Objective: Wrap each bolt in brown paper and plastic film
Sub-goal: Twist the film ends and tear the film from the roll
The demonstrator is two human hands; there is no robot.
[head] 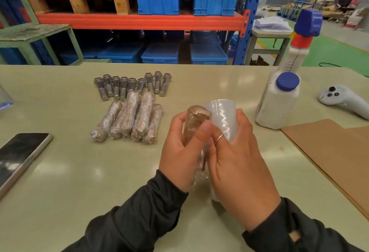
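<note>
— Where's the bolt?
— Paper-wrapped bolt (196, 126) upright above the desk (60, 172), left hand (183, 150) curled round it, film over it.
— The right hand (237, 162)?
— Gripping the film roll (223, 118) (its tail probably joins the bolt; it's blurry).
— Beyond?
— Four wrapped bolts (127, 120), with nine bare bolts (131, 85) behind.
</note>
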